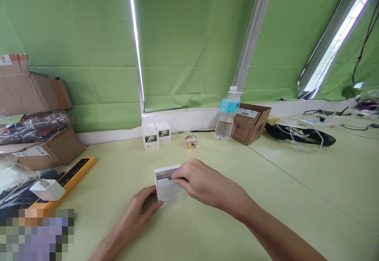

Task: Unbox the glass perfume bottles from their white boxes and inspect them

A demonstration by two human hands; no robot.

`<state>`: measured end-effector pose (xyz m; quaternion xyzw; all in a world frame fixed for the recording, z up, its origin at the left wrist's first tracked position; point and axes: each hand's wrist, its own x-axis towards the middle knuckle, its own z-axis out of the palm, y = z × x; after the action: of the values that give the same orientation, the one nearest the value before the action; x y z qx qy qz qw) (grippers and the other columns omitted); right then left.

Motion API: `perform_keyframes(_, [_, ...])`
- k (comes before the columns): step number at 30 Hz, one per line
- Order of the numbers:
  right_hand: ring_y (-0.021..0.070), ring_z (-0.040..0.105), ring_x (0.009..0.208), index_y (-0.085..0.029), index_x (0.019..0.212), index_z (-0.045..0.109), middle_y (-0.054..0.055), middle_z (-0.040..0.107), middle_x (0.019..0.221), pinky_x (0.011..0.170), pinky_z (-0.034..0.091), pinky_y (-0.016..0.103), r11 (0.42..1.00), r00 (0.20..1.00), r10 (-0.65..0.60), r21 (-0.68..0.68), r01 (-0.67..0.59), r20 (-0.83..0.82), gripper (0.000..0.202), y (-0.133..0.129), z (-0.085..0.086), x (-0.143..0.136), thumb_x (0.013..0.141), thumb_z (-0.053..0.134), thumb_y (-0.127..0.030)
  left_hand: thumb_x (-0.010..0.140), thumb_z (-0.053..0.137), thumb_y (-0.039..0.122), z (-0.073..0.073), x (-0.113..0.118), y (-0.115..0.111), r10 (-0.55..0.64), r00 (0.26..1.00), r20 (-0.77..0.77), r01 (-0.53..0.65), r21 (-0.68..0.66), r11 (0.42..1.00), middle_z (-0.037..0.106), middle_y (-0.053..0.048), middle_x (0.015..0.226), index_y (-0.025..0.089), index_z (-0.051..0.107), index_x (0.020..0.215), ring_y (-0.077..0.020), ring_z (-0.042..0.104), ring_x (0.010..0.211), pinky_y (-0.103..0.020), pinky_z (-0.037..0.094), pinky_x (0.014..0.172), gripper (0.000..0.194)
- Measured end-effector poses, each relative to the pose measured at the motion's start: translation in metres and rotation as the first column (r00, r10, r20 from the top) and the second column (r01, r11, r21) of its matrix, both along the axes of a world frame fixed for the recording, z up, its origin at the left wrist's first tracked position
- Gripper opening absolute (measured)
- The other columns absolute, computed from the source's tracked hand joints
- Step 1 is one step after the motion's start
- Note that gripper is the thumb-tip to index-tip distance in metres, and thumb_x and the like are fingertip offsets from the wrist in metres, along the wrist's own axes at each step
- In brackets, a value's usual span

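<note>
In the head view, shows a pale yellow-green table [284, 205] running up to green blinds [195, 47] at twelve o'clock. Taking the white carton [170, 194] as the clock's centre, find two small white boxes [151, 140] with flower pictures between eleven and twelve, side by side and near the wall. Toward one o'clock, see a round glass bottle [191, 138], with a small gold piece [189, 146] close in front. Between one and two, meet a clear water bottle [223, 126] with a blue label, just beside a brown cardboard box [247, 128]. Farther round, near two to three, find a black band-shaped object [319, 138] under loose white cable [321, 144]. At nine to ten, notice an orange power strip [85, 162], a white adapter [49, 190] and stacked parcels [32, 91]; at eight, only a pixelated patch.

Holds the carton upright in the near middle of the table — white, open at the top, with grey inside and fine print on the front. Grasps its left side with the left hand [134, 215], thumb at the lower edge. Brings right-hand [204, 182] thumb and finger together at the opening, covering the upper right corner — cannot tell if pinching a flap.
</note>
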<state>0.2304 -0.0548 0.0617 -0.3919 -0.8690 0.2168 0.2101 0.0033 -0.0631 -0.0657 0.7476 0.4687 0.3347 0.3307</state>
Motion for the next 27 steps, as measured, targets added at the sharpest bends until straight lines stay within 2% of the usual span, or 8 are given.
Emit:
perform_keyframes(3, [0.0124, 0.039, 0.052, -0.02, 0.061, 0.063, 0.001, 0.055, 0.055, 0.051, 0.025, 0.028, 0.993, 0.994, -0.001, 0.116, -0.012, 0.112, 0.035, -0.002, 0.001, 0.001, 0.09, 0.046, -0.027, 0.09, 0.053, 0.04, -0.001, 0.0, -0.001, -0.002, 1.0, 0.0, 0.002, -0.007, 1.0, 0.062, -0.005, 0.126, 0.027, 0.059, 0.125, -0.0259, 0.058, 0.113, -0.035, 0.049, 0.095, 0.037])
perform_keyframes(6, [0.0134, 0.047, 0.056, -0.021, 0.082, 0.07, 0.002, 0.062, 0.064, 0.051, 0.028, 0.026, 0.996, 0.993, 0.018, 0.082, -0.028, 0.116, 0.022, -0.003, 0.011, 0.005, 0.087, 0.053, -0.032, 0.09, 0.052, 0.041, -0.004, -0.001, 0.0, 0.016, 1.0, 0.004, -0.016, -0.004, 1.0, 0.061, -0.006, 0.127, 0.027, 0.057, 0.127, -0.0263, 0.058, 0.114, -0.036, 0.05, 0.094, 0.039])
perform_keyframes(9, [0.0118, 0.048, 0.053, -0.022, 0.098, 0.071, 0.0, 0.063, 0.065, 0.049, 0.031, 0.025, 0.998, 0.999, -0.027, 0.064, 0.025, 0.029, 0.025, 0.004, 0.025, 0.016, 0.089, 0.051, -0.035, 0.089, 0.054, 0.043, -0.008, -0.003, 0.004, 0.082, 0.997, -0.01, -0.082, 0.027, 0.996, 0.062, -0.006, 0.126, 0.027, 0.057, 0.127, -0.0266, 0.059, 0.113, -0.037, 0.049, 0.096, 0.042])
perform_keyframes(13, [0.0128, 0.053, 0.059, -0.02, 0.083, 0.07, 0.001, 0.067, 0.073, 0.055, 0.038, 0.025, 0.963, 0.97, -0.205, 0.152, 0.224, -0.131, 0.031, 0.037, 0.027, 0.04, 0.092, 0.044, -0.035, 0.088, 0.053, 0.047, -0.014, -0.008, 0.008, 0.196, 0.98, -0.035, -0.196, 0.022, 0.98, 0.061, -0.006, 0.127, 0.026, 0.055, 0.127, -0.0272, 0.057, 0.116, -0.037, 0.051, 0.092, 0.044])
perform_keyframes(18, [0.017, 0.061, 0.071, -0.018, 0.088, 0.069, 0.004, 0.07, 0.082, 0.065, 0.045, 0.028, 0.859, 0.846, -0.485, 0.062, 0.509, -0.22, 0.026, 0.101, -0.014, 0.073, 0.087, 0.05, -0.035, 0.087, 0.05, 0.053, -0.019, -0.011, 0.011, 0.293, 0.955, -0.053, -0.293, -0.005, 0.956, 0.06, -0.007, 0.128, 0.024, 0.054, 0.125, -0.0278, 0.055, 0.119, -0.04, 0.05, 0.094, 0.047])
perform_keyframes(20, [0.0208, 0.063, 0.084, -0.016, 0.093, 0.069, 0.007, 0.07, 0.091, 0.075, 0.046, 0.03, 0.836, 0.822, -0.528, 0.036, 0.547, -0.211, 0.025, 0.121, -0.035, 0.081, 0.081, 0.058, -0.034, 0.087, 0.05, 0.055, -0.021, -0.011, 0.013, 0.299, 0.953, -0.048, -0.3, -0.011, 0.954, 0.059, -0.008, 0.129, 0.023, 0.053, 0.125, -0.0284, 0.054, 0.12, -0.041, 0.05, 0.094, 0.05])
perform_keyframes(24, [0.0265, 0.056, 0.112, -0.012, 0.118, 0.059, 0.015, 0.061, 0.122, 0.091, 0.043, 0.033, 0.786, 0.766, -0.603, -0.005, 0.618, -0.223, 0.049, 0.15, -0.07, 0.084, 0.075, 0.067, -0.033, 0.087, 0.048, 0.055, -0.025, -0.014, 0.02, 0.276, 0.961, -0.027, -0.276, -0.013, 0.961, 0.058, -0.008, 0.13, 0.022, 0.05, 0.128, -0.0279, 0.053, 0.121, -0.041, 0.048, 0.097, 0.052])
perform_keyframes(27, [0.03, 0.049, 0.121, -0.012, 0.129, 0.049, 0.017, 0.054, 0.131, 0.095, 0.04, 0.035, 0.749, 0.722, -0.65, -0.036, 0.662, -0.236, 0.073, 0.168, -0.089, 0.076, 0.067, 0.074, -0.041, 0.087, 0.048, 0.056, -0.027, -0.016, 0.023, 0.281, 0.959, -0.025, -0.281, -0.015, 0.959, 0.058, -0.009, 0.131, 0.022, 0.05, 0.127, -0.0279, 0.053, 0.121, -0.043, 0.045, 0.101, 0.053])
